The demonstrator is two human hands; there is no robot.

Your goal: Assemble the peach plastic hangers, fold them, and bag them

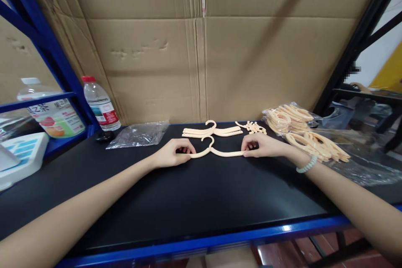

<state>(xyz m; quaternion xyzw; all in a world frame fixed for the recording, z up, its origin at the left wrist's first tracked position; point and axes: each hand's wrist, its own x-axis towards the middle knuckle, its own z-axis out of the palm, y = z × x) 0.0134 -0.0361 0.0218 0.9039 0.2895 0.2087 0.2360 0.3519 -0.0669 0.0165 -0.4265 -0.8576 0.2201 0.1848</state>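
Showing two bare forearms, with no sleeves reaching into view on either side. Wearing a beaded bracelet [307,164] of pale, milky green-white round beads on the right wrist, sitting snug just behind the right hand [262,145]. Wearing nothing on the left wrist, and leaving the left hand [172,153] free of rings and gloves. Keeping fingernails short and unpainted, as far as can be told.

Large bottle [47,111], far left behind the blue shelf bar: label carries Chinese characters, readable in part as "之茶"; the first character is cut off by the bar, and smaller characters beside them are too blurred to read. Small water bottle [101,104], red cap: red and white label, print too small to read.
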